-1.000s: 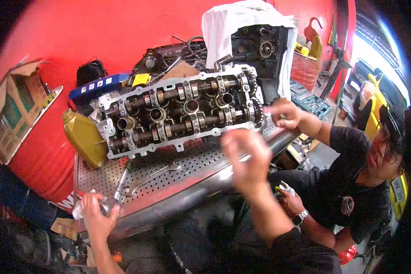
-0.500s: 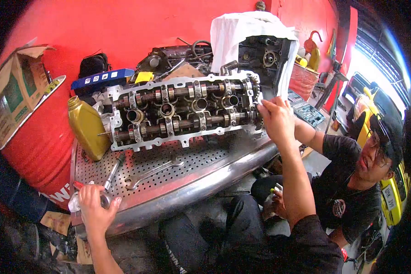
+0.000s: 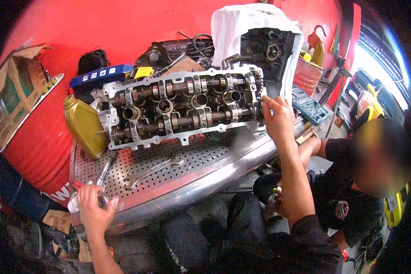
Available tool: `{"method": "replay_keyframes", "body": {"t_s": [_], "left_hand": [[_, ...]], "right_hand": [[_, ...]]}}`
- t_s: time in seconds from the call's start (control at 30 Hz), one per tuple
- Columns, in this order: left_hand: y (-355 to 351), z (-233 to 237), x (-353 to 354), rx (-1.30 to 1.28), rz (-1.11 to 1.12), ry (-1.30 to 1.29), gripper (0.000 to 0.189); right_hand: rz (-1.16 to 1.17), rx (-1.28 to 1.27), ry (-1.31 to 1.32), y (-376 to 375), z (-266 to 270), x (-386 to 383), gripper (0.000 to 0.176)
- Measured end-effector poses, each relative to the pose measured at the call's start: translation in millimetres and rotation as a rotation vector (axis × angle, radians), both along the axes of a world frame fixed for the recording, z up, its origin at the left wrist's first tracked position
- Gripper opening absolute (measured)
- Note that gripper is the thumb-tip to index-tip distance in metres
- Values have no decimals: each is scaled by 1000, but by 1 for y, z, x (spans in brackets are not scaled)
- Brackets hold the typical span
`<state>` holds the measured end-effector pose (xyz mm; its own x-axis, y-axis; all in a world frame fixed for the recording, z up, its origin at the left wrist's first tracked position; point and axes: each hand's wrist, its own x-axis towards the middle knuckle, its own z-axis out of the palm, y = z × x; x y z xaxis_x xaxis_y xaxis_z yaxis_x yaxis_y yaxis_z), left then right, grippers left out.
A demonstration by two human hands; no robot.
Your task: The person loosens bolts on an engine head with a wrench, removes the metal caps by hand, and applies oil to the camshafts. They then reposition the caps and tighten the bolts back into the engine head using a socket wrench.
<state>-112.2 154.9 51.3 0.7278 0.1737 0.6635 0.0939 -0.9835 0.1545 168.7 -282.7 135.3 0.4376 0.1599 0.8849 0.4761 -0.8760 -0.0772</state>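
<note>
A cylinder head (image 3: pixel 182 107) with two camshafts lies on the perforated metal bench (image 3: pixel 196 160). My right hand (image 3: pixel 278 118) touches its right end, by the timing gear, with fingers bent; nothing shows in its grip. At the bench's left front corner my left hand (image 3: pixel 95 209) is spread with thumb and fingers apart, resting by a round metal piece and the lower end of a ratchet handle (image 3: pixel 106 170). Two wrenches (image 3: pixel 153 172) lie in front of the cylinder head. A gold oil bottle (image 3: pixel 84 128) leans against its left end.
A co-worker (image 3: pixel 351 192) in dark clothes crouches at the right. Behind the head stand an engine block (image 3: pixel 269 50) under white cloth and a blue tray (image 3: pixel 100 76). An open socket set (image 3: pixel 310 106) lies right, a cardboard box (image 3: pixel 18 91) left.
The view has shifted slightly. The co-worker's arm behind my right hand has moved lower and away from the cylinder head. My hands stay in nearly the same places.
</note>
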Motion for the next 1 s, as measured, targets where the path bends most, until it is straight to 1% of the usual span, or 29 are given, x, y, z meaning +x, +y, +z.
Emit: {"method": "replay_keyframes", "body": {"t_s": [0.07, 0.17, 0.2, 0.3, 0.33, 0.43, 0.47, 0.5, 0.6, 0.7, 0.73, 0.77, 0.8, 0.83, 0.87, 0.9, 1.0], "left_hand": [[0, 0, 0, -8, 0, 13, 39], [-2, 0, 0, -15, 15, 15, 41], [-2, 0, 0, -16, 21, 12, 41], [-3, 1, 1, -13, 29, 15, 41], [-4, 1, 2, -13, 36, 4, 41], [-5, 0, 1, -14, 37, 9, 41], [-5, -1, 0, -16, 35, 14, 41], [-4, 0, 0, -15, 35, 13, 41], [-2, -1, -1, -10, 51, 26, 41], [-4, -1, 0, 8, 60, -2, 40], [-3, -2, 1, 0, 57, -3, 40], [-4, -2, 1, -4, 64, 0, 40], [-4, -2, 1, -6, 66, 9, 40], [-4, -1, 1, -7, 67, 18, 40], [-5, -1, 0, -18, 64, 31, 40], [-5, -2, -1, -29, 62, 40, 39], [-3, -1, -1, -22, 57, 8, 39]], "right_hand": [[17, 31, 0, 1, -5, 4, 13], [75, 100, -77, 1, -22, -3, 9], [41, 48, -82, -4, -30, -13, 9], [42, -108, -15, -17, -48, -47, 15], [73, -51, -44, -21, -54, -39, 23], [79, 169, -51, -7, -17, -23, 26], [113, 117, -43, -5, -11, -14, 29], [89, 4, -82, -6, -15, -4, 31], [77, -1, -129, -10, -32, -9, 32], [15, -152, -122, -27, -54, -25, 30], [22, -157, -128, -31, -53, -28, 30], [78, -90, -107, -34, -49, -25, 31], [78, -17, -93, -32, -43, -19, 31], [75, 57, -79, -22, -27, -18, 32], [137, 56, -78, -15, -17, -14, 33], [147, -34, -55, -15, -15, -6, 34], [168, -2, -151, -16, -36, -9, 33]]}}
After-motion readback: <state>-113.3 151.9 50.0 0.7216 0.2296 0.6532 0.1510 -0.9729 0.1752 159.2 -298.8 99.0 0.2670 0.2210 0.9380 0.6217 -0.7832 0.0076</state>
